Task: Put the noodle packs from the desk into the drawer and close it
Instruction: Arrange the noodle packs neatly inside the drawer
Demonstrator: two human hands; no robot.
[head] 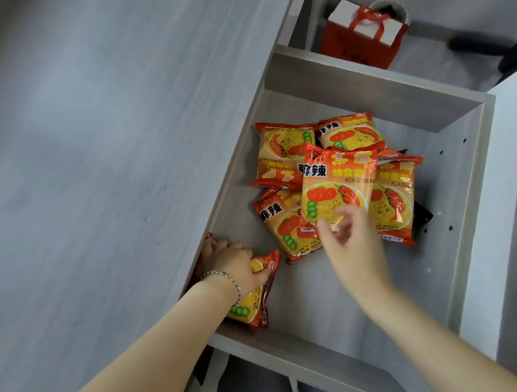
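Observation:
The grey drawer stands pulled out beside the desk top. Several orange-red noodle packs lie heaped in its far half. My right hand pinches the bottom edge of the topmost pack, which rests tilted on the heap. My left hand, with a bracelet on the wrist, grips another noodle pack at the drawer's near left corner, next to the desk edge. Part of that pack is hidden under my hand and the desk edge.
A red and white gift bag stands on the floor beyond the drawer. A dark chair base shows at the upper right. A white panel runs along the drawer's right side. The near half of the drawer floor is bare.

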